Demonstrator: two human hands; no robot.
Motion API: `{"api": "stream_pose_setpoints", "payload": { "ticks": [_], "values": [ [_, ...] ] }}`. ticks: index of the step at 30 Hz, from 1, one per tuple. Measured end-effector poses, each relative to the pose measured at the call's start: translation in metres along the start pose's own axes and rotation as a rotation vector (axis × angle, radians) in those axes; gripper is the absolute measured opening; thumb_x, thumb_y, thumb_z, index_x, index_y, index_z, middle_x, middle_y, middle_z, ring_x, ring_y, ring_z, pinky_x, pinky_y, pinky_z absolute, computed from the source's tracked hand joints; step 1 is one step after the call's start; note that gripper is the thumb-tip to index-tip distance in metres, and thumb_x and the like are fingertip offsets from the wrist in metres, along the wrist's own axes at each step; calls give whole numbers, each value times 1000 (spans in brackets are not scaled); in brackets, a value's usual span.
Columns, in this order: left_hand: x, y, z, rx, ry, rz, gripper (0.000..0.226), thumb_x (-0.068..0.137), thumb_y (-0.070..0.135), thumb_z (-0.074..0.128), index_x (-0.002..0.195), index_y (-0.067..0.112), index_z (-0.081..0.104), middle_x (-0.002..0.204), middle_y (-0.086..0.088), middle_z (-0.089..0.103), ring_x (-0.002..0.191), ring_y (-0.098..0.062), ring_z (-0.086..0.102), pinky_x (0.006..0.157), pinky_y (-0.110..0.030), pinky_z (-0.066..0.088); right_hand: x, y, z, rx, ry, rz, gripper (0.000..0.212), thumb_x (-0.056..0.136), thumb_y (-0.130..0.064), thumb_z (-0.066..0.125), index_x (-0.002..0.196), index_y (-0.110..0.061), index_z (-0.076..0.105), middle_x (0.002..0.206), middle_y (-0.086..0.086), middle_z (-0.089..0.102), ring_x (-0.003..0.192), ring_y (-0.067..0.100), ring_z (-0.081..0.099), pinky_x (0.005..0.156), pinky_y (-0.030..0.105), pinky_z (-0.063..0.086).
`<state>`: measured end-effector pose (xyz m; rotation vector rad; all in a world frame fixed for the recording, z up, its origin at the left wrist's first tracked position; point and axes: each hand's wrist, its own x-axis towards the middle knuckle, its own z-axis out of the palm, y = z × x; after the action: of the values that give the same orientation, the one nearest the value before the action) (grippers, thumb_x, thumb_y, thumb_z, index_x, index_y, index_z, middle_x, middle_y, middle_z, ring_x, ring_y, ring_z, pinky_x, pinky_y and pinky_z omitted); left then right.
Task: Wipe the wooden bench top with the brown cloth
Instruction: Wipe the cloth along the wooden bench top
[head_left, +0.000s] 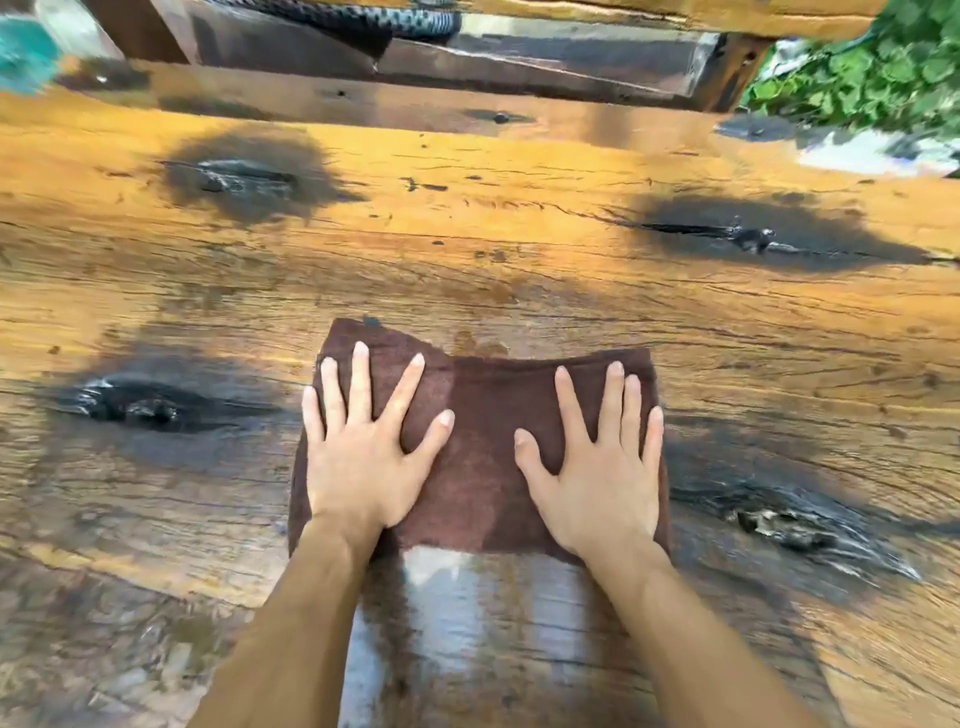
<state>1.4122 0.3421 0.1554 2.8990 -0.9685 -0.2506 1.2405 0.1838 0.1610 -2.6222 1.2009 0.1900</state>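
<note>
The brown cloth (480, 457) lies flat and spread out on the wooden bench top (467, 244), a little below the middle of the view. My left hand (363, 457) presses on the cloth's left part with its fingers straight and spread. On the right part my right hand (597, 467) lies flat in the same way. Both palms point down and both forearms reach in from the bottom edge. The wood just below the cloth looks wet and shiny.
Dark knots (244, 179) mark the bench top at several spots, left and right of the cloth. A dark wooden backrest beam (545, 62) runs along the far side. Green plants (883, 67) show at the top right, past the bench's end.
</note>
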Motion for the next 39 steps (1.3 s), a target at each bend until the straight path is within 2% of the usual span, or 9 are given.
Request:
{"api": "stream_pose_setpoints", "payload": {
  "ticks": [3,7,12,18,29,39],
  "values": [
    [62,-5,-8,-4,-16,-13,73,90,88,7,157,62,-7,174,-2,-17,159,-34,-16,127,-55,-7,66,-19,-14,-36,-11,-9,80,95,-80,5,162,-43,-19,169,10,-32,156,26,-33,127,54,-14],
    [145,-8,-19,5,-7,-15,74,87,89,2,155,63,-12,173,-2,-21,158,-33,-20,127,-54,-9,144,-43,-28,-36,59,-34,82,92,-81,3,165,-44,-9,173,12,-21,159,28,-23,128,54,-11],
    [228,-7,-30,1,32,33,74,89,89,9,157,63,-5,175,-2,-12,160,-35,-13,127,-54,-7,222,-64,-39,-51,111,7,83,92,-83,8,165,-45,-5,175,13,-14,160,28,-18,128,54,-10],
    [299,-2,-42,15,14,77,75,89,90,10,158,62,0,175,-2,-12,159,-36,-14,127,-55,-9,284,-76,-49,-44,127,57,85,92,-82,13,166,-43,-1,175,15,-13,161,30,-16,128,54,-11],
    [342,-5,-49,11,55,143,77,88,89,11,159,59,9,176,-4,0,160,-38,-9,127,-56,-7,329,-89,-64,-59,137,58,87,90,-82,16,166,-41,11,175,18,2,162,32,-7,128,56,-9],
    [324,-10,-47,47,87,209,81,87,90,11,160,57,9,176,-7,-2,160,-39,-7,127,-58,-5,309,-77,-57,-74,198,6,85,94,-82,14,167,-40,7,175,20,-1,162,34,-4,129,55,-5]
  ]
}}
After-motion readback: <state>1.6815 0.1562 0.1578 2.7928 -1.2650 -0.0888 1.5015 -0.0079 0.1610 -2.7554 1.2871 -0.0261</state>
